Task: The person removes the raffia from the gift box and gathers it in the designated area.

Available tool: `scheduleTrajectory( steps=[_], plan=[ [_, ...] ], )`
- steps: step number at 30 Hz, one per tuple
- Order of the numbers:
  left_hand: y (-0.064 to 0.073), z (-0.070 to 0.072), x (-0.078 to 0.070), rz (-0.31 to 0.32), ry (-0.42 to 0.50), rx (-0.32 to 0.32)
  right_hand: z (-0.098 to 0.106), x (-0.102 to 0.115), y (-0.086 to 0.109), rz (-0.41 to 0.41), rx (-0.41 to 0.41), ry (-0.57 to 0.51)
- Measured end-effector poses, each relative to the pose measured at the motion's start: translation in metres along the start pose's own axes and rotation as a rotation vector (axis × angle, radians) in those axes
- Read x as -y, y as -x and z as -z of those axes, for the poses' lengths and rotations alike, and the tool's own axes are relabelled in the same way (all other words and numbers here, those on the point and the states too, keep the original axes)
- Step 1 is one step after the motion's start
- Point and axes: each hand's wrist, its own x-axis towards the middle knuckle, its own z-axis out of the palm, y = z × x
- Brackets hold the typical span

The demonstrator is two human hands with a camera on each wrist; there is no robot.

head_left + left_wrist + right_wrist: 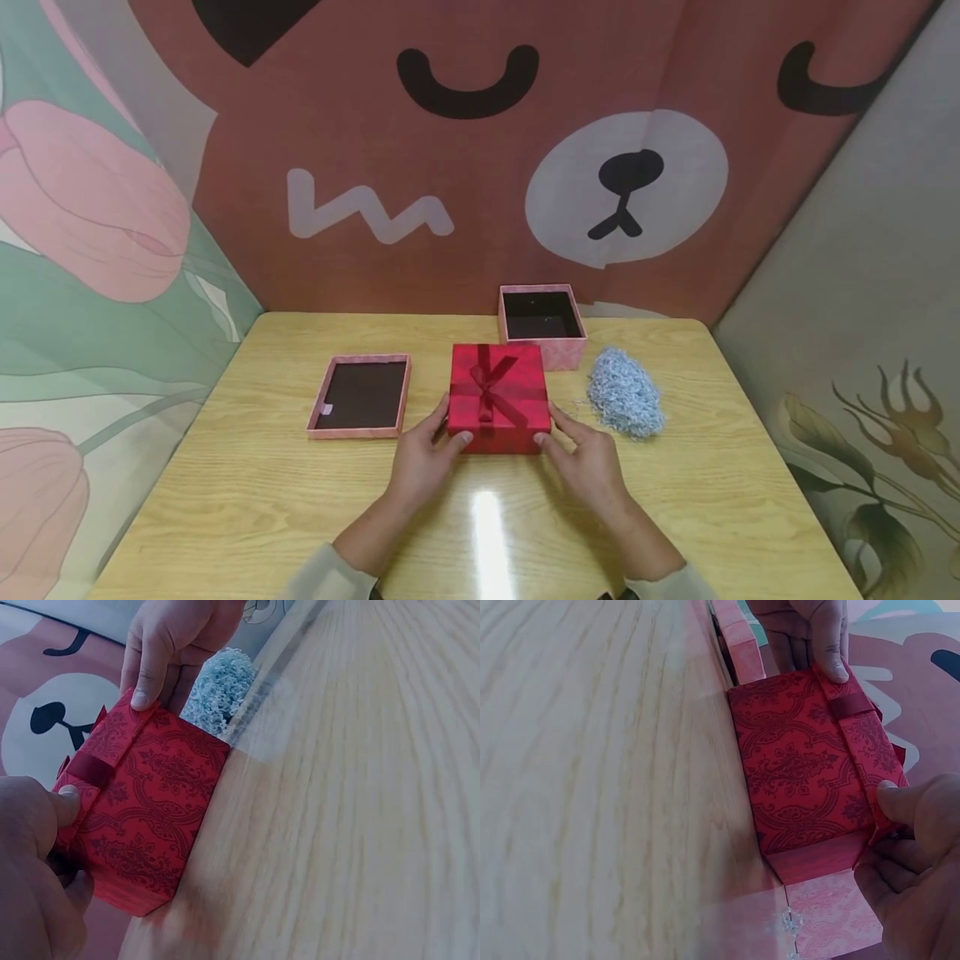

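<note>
A red gift box (502,435) with a dark floral pattern sits on the table, its lid (525,367) on top and a dark red ribbon bow (486,387) across the lid. At the lid's left front corner, my left hand (420,458) grips the rim, thumb on the front face and fingers along the side. My right hand (588,467) holds the right front corner the same way. Both wrist views show the thumbs on the lid's front edge, above the body of the box (161,817). In the right wrist view, fingers curl in at the box's side (817,859).
Behind the red box stands an uncovered pink box (543,354) with a dark inside. A pink lid (360,432) lies inside-up to the left. Right of the red box is a heap of light blue shredded paper (625,393). A printed backdrop (360,275) rises behind the wooden table (247,500).
</note>
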Motion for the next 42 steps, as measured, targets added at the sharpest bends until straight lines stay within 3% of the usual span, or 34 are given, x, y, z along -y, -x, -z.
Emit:
scheduleTrajectory(
  steps=[8,14,19,23,27,34,42],
  plan=[
    [-0.001,0.005,-0.014,-0.011,0.001,-0.008,0.007,0.009,-0.003,-0.01,-0.018,-0.001],
    [-0.002,0.012,-0.025,-0.047,0.015,-0.03,0.013,0.017,-0.006,0.053,-0.082,-0.005],
    [-0.002,0.013,-0.026,-0.038,0.039,-0.035,0.012,0.017,-0.008,0.116,-0.105,-0.031],
    [-0.003,0.015,-0.026,-0.075,0.073,-0.064,0.011,0.019,-0.01,0.125,-0.113,-0.043],
    [-0.005,0.016,-0.026,-0.117,0.136,-0.116,0.01,0.022,-0.012,0.109,-0.118,-0.101],
    [-0.007,0.021,-0.026,-0.127,0.244,-0.153,0.006,0.028,-0.017,0.11,-0.142,-0.262],
    [-0.007,0.031,-0.028,-0.257,0.24,-0.126,0.002,0.035,-0.02,0.151,-0.093,-0.411]
  ],
)
